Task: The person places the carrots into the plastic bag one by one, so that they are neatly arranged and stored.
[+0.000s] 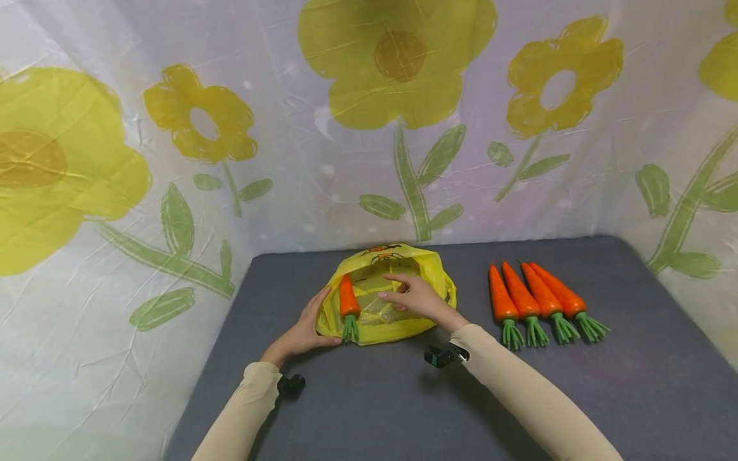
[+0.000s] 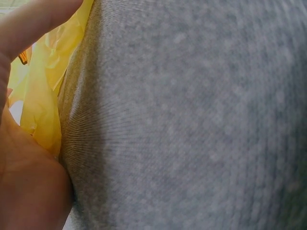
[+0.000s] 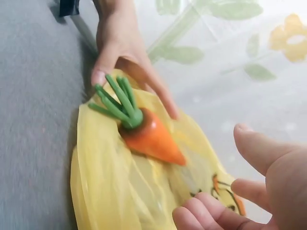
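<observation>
A yellow plastic bag [image 1: 398, 330] lies on the grey table, its mouth spread wide. One orange carrot [image 1: 348, 298] with a green top lies in the left part of the mouth, its leaves at the near rim. My left hand [image 1: 303, 330] rests against the bag's left end, thumb at the near side and fingers spread along the far side. Over the bag's mouth hovers my right hand [image 1: 418, 298], its fingers loosely bent and nothing in them. In the right wrist view, the carrot [image 3: 156, 141] lies between the left hand [image 3: 122, 43] and the right fingers.
Several more carrots [image 1: 527, 298] lie side by side on the table to the right of the bag, green tops toward me. Behind the grey table [image 1: 369, 397] hangs a pale curtain [image 1: 323, 186] printed with yellow flowers.
</observation>
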`<state>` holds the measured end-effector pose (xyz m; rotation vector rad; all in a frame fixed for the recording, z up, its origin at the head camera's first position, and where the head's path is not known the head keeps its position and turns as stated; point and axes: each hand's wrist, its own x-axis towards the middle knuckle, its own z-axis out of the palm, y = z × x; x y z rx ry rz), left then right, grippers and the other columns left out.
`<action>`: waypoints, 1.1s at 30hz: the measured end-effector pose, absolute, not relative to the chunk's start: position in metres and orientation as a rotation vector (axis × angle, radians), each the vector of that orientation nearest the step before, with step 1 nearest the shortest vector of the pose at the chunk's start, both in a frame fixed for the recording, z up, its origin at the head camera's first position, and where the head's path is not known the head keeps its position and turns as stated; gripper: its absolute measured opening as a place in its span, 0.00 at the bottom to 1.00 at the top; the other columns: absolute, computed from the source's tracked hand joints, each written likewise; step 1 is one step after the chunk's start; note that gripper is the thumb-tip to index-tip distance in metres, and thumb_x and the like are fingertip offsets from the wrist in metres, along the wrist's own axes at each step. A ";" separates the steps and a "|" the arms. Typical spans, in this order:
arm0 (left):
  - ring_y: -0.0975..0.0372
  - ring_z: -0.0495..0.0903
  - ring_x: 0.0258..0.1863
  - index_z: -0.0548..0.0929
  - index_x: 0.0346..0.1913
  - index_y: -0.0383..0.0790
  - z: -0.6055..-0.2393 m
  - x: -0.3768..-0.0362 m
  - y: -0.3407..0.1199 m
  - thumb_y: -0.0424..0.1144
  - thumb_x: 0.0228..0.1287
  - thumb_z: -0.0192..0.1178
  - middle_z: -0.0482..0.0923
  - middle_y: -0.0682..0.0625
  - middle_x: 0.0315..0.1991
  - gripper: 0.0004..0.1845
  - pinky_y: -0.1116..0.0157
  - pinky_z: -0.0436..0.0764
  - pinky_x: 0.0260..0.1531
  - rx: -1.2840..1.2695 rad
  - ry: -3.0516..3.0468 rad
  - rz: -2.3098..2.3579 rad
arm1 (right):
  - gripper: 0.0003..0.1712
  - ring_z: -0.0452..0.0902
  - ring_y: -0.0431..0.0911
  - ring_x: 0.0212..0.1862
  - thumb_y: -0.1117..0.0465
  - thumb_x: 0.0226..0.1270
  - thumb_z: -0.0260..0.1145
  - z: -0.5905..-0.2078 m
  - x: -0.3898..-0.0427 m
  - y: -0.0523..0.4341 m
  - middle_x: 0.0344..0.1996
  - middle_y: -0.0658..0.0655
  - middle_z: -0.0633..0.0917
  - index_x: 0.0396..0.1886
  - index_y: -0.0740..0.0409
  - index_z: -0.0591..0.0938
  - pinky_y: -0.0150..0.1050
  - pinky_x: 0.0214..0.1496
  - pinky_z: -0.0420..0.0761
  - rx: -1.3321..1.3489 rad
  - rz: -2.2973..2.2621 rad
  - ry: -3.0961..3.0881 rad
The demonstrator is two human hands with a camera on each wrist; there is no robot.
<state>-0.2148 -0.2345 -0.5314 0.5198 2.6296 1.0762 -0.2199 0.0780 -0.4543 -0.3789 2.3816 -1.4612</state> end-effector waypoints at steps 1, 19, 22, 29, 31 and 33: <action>0.41 0.39 0.79 0.38 0.80 0.60 -0.531 -0.215 -0.235 0.51 0.51 0.76 0.34 0.45 0.81 0.64 0.30 0.50 0.69 0.521 2.629 1.076 | 0.34 0.83 0.62 0.41 0.47 0.69 0.66 -0.453 -0.219 0.084 0.43 0.70 0.83 0.72 0.48 0.71 0.47 0.38 0.83 -0.384 -1.456 2.393; 0.38 0.40 0.78 0.38 0.81 0.53 -0.532 -0.214 -0.236 0.51 0.52 0.75 0.35 0.42 0.81 0.64 0.28 0.50 0.67 0.562 2.630 1.090 | 0.40 0.83 0.60 0.47 0.45 0.70 0.64 -0.446 -0.213 0.182 0.49 0.69 0.83 0.75 0.54 0.65 0.52 0.53 0.84 -0.261 -1.437 2.552; 0.38 0.40 0.78 0.38 0.81 0.54 -0.531 -0.214 -0.236 0.51 0.52 0.75 0.36 0.42 0.81 0.64 0.28 0.50 0.68 0.564 2.629 1.098 | 0.39 0.83 0.60 0.48 0.44 0.70 0.64 -0.447 -0.211 0.197 0.50 0.68 0.83 0.76 0.52 0.65 0.52 0.54 0.83 -0.214 -1.416 2.573; 0.40 0.40 0.79 0.39 0.80 0.57 -0.532 -0.215 -0.236 0.51 0.51 0.76 0.36 0.43 0.81 0.64 0.29 0.50 0.69 0.541 2.625 1.089 | 0.41 0.84 0.60 0.47 0.42 0.70 0.63 -0.449 -0.207 0.226 0.49 0.69 0.82 0.76 0.53 0.64 0.50 0.51 0.84 -0.167 -1.359 2.646; 0.41 0.40 0.79 0.39 0.80 0.58 -0.532 -0.216 -0.236 0.51 0.50 0.76 0.36 0.44 0.81 0.64 0.30 0.49 0.69 0.535 2.627 1.087 | 0.42 0.84 0.60 0.47 0.41 0.69 0.63 -0.449 -0.206 0.233 0.48 0.68 0.81 0.76 0.54 0.64 0.48 0.50 0.85 -0.154 -1.347 2.662; 0.41 0.40 0.79 0.39 0.80 0.59 -0.533 -0.216 -0.236 0.51 0.50 0.76 0.36 0.44 0.81 0.64 0.30 0.49 0.69 0.532 2.628 1.088 | 0.42 0.84 0.59 0.47 0.40 0.69 0.63 -0.449 -0.206 0.239 0.47 0.68 0.80 0.76 0.53 0.63 0.46 0.49 0.86 -0.137 -1.340 2.672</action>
